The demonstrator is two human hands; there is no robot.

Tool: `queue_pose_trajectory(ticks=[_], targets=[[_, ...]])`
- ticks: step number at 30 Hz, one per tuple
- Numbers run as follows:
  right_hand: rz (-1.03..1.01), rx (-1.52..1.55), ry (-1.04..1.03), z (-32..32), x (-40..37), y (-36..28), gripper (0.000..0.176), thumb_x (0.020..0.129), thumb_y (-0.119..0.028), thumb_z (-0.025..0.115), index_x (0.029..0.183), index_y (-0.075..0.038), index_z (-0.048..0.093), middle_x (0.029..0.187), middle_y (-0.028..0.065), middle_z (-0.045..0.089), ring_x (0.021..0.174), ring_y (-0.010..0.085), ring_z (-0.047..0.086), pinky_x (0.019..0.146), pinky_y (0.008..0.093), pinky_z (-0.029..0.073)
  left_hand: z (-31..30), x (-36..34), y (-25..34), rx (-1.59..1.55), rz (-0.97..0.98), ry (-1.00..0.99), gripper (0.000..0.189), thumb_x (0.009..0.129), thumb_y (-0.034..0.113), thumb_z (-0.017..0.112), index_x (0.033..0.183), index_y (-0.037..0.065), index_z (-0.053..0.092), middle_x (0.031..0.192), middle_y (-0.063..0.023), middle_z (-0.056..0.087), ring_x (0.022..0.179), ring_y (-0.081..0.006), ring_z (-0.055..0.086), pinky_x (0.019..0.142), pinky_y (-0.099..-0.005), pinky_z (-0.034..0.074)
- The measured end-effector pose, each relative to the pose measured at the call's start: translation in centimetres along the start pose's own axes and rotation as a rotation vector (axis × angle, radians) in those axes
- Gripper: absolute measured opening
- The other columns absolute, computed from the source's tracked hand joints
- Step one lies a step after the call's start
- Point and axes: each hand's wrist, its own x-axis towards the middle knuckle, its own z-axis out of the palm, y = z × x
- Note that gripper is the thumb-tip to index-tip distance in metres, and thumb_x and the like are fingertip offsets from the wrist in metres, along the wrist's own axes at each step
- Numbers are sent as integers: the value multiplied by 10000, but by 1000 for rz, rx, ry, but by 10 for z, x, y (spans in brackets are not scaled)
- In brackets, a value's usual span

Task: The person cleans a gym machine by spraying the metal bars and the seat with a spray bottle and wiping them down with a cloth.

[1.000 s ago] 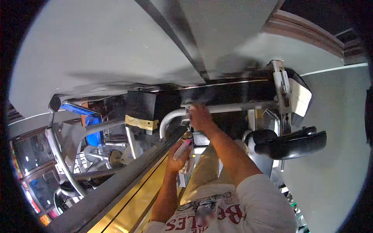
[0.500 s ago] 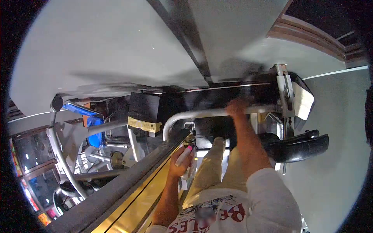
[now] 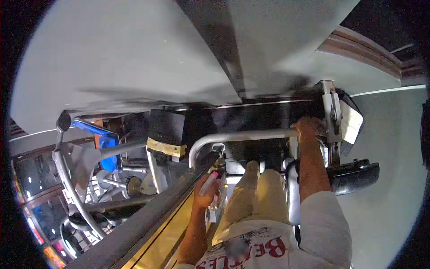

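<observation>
My left hand is closed around a clear spray bottle with a white and pink spray head, beside a long dark padded beam. At the right, my right hand is wrapped over the far end of a curved silver metal bar, close to an upright metal bracket. Whether a cloth lies under its fingers is too unclear to tell.
A black padded part sticks out at the right. Toward the left are a black box with a yellowish label, a blue-padded machine and curved metal frames. A grey wall rises beyond.
My right hand has slid to the right along the silver bar, toward the upright bracket. The spray bottle is still in my left hand, which has barely moved.
</observation>
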Motion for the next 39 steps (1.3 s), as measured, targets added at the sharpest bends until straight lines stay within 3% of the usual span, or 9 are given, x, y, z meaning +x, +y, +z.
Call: queue_pose_trajectory(ticks=[5,10,14,15,20,26,28,35,39], targets=[[-362,-10,-289,-62,-34,-100,441,900,-395,510,1178,-99,683,1318,168,577,1238,385,513,1047,490,408,9,-1,8,115,18,13,239,886,248,680,865,21,607,666,-31,554,527,-126,560,472,-281,466],[-724,600,135,-73,-94,-240,270,839,-287,541,970,-139,726,1064,155,680,970,368,643,887,497,505,22,6,4,107,-60,-6,223,898,236,669,865,25,607,669,-19,554,535,-116,557,476,-280,464],[-931,299,300,-53,-78,-199,227,825,-222,570,988,-133,701,1032,149,668,958,349,646,820,474,534,23,7,7,55,34,-34,205,903,222,659,871,26,607,680,-14,561,545,-108,553,484,-279,464],[-786,-6,-55,-44,-54,-180,250,847,-214,549,1024,-108,690,1064,150,661,1006,337,638,837,465,530,21,5,11,40,43,-31,208,903,223,662,876,24,608,681,-13,563,547,-106,553,485,-278,463],[46,11,47,23,7,-3,431,884,-375,555,1205,-109,664,1275,186,588,1195,422,528,1007,636,359,6,-6,12,39,-16,64,207,899,221,680,900,23,617,691,-10,572,549,-101,548,483,-272,460],[-156,-92,-148,-41,-28,-78,475,866,-408,569,1222,-105,653,1296,152,597,1198,399,547,1005,636,375,-6,-17,7,16,38,100,179,893,191,678,876,27,610,675,-10,556,535,-101,537,473,-266,458],[-319,184,-8,-21,-40,-157,375,892,-367,526,1120,-130,707,1186,173,645,1107,364,603,978,511,454,-5,-18,6,32,63,90,179,894,188,676,864,27,604,669,-12,549,532,-102,531,473,-267,459],[-919,539,496,-17,-84,-264,243,834,-292,567,907,-106,705,1032,169,650,988,356,605,897,521,494,6,-21,28,7,26,109,173,887,166,671,878,8,601,680,-19,557,554,-106,534,484,-274,457],[-427,175,40,-62,-66,-130,242,846,-231,587,996,-84,708,1082,172,661,998,338,643,872,481,522,-12,-16,9,-4,38,106,190,883,174,681,907,0,608,697,-16,572,569,-104,531,497,-268,445]])
